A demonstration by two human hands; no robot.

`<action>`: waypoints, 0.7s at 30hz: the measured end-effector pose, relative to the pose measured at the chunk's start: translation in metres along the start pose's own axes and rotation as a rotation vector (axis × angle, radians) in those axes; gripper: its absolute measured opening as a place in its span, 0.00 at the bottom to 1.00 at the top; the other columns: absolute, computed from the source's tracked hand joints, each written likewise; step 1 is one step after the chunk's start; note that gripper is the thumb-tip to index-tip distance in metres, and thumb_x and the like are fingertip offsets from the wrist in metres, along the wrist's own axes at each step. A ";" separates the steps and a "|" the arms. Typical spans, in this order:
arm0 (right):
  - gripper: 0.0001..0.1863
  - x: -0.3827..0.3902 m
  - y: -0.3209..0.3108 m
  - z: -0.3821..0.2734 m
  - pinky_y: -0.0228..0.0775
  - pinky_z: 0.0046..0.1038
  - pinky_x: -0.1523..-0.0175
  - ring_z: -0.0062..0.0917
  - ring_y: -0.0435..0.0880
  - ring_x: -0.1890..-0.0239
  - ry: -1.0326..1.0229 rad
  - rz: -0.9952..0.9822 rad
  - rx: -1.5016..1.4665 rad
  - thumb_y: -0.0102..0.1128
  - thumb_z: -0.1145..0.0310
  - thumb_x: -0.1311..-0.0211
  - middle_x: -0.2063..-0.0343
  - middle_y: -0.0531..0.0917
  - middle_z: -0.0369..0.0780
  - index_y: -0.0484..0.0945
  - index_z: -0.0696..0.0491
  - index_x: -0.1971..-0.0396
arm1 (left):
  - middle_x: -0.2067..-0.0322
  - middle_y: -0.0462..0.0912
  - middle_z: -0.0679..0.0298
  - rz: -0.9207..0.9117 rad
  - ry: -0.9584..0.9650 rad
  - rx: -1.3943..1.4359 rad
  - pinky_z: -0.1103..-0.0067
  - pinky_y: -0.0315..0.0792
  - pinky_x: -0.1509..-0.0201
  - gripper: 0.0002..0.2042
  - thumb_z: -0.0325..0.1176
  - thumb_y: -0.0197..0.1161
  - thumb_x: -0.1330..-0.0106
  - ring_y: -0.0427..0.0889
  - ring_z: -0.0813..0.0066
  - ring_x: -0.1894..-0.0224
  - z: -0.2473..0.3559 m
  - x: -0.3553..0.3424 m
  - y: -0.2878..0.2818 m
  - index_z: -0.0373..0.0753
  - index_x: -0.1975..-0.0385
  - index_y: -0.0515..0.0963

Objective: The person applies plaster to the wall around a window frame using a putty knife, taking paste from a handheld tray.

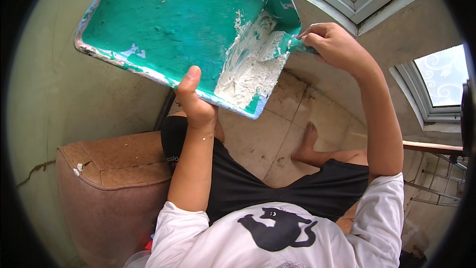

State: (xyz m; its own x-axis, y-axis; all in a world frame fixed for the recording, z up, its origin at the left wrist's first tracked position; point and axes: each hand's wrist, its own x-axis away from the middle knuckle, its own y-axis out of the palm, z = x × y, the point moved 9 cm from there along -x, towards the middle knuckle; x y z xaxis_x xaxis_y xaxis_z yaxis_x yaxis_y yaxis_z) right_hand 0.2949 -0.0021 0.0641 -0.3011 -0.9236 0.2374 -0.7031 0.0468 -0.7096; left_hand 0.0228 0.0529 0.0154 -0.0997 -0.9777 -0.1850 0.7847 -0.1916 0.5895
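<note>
Pinching grip, right hand [327,44]: the handle of a green scraper [294,45] is held between the thumb and the bent fingers. Clamping grip, left hand [195,104]: the near rim of a green tray [163,15] is pressed from above by the thumb; the fingers are hidden beneath, so their spread cannot be told.

Scraper, one: blade smeared with white and laid against the paste [243,79], close to the right wall of the tray. Paste, one patch: white, ridged, spread over the near right corner of the tray. Tray, one: broad, with raised sides, held up in front of the person and cut off by the upper edge of the view; rim worn, spotted with white and pale blue.

Clothing: a white shirt [208,243], printed with a black cat figure [280,231]; black shorts [292,188]. A bare foot [305,149] is set on the tiled floor [282,134], which is marked with dark stains.

Left side: a brown padded seat [119,161], its top worn, is placed beside a pale green wall [59,84], marked by a crack.

Right side: an upper window [357,0], framed in pale metal; a side window [443,77], glazed with a scroll-patterned pane; below it, a wooden ledge [431,147] and a metal rack [439,181].
</note>
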 end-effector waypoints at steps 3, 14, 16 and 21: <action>0.21 0.002 0.003 -0.016 0.71 0.30 0.64 0.23 0.78 0.75 -0.006 0.021 -0.006 0.53 0.60 0.40 0.78 0.79 0.39 0.83 0.62 0.58 | 0.49 0.74 0.55 -0.029 -0.028 -0.018 0.67 0.67 0.40 0.26 0.42 0.56 0.43 0.74 0.62 0.46 -0.005 0.003 0.000 0.33 0.46 0.71; 0.16 0.018 -0.009 -0.021 0.58 0.19 0.79 0.12 0.69 0.82 -0.026 0.046 -0.023 0.53 0.63 0.34 0.83 0.73 0.31 0.83 0.59 0.58 | 0.48 0.74 0.55 0.055 -0.036 0.164 0.66 0.66 0.41 0.28 0.45 0.55 0.42 0.73 0.61 0.45 -0.002 -0.007 -0.012 0.34 0.45 0.70; 0.17 0.013 0.006 -0.019 0.61 0.20 0.77 0.14 0.70 0.81 -0.123 0.026 0.017 0.53 0.63 0.35 0.81 0.74 0.32 0.83 0.61 0.58 | 0.49 0.74 0.56 0.068 -0.024 0.133 0.67 0.67 0.41 0.27 0.45 0.55 0.42 0.73 0.61 0.46 -0.002 -0.005 -0.011 0.34 0.45 0.70; 0.22 0.017 0.015 -0.044 0.74 0.34 0.53 0.36 0.84 0.65 -0.092 0.030 0.134 0.51 0.62 0.43 0.68 0.85 0.50 0.83 0.62 0.58 | 0.49 0.75 0.57 -0.010 -0.047 0.094 0.68 0.67 0.41 0.27 0.44 0.55 0.43 0.74 0.63 0.46 -0.011 -0.003 -0.010 0.34 0.46 0.70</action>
State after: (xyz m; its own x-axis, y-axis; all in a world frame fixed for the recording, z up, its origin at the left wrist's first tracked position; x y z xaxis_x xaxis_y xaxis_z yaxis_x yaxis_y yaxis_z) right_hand 0.2508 -0.0005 0.0866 -0.2561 -0.9538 0.1569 -0.6006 0.0298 -0.7990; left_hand 0.0218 0.0584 0.0007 -0.1378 -0.9783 -0.1550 0.7232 -0.2062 0.6591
